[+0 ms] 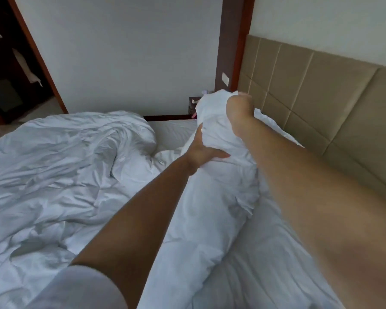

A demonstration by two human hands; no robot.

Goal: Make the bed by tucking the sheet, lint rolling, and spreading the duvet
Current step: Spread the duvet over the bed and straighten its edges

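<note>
A white duvet lies crumpled over the left half of the bed, and one end of it rises in a bunched column at the centre. My right hand grips the top of that column near the headboard. Lower down, my left hand clutches the same bunch from the left side, thumb across the fabric. The white sheet shows bare along the right side of the mattress and in a strip at the far edge. No lint roller is in view.
A tan padded headboard runs along the right. A dark wood post and a white wall stand behind the bed. A dark bedside unit sits in the corner. An open doorway with shelves is at far left.
</note>
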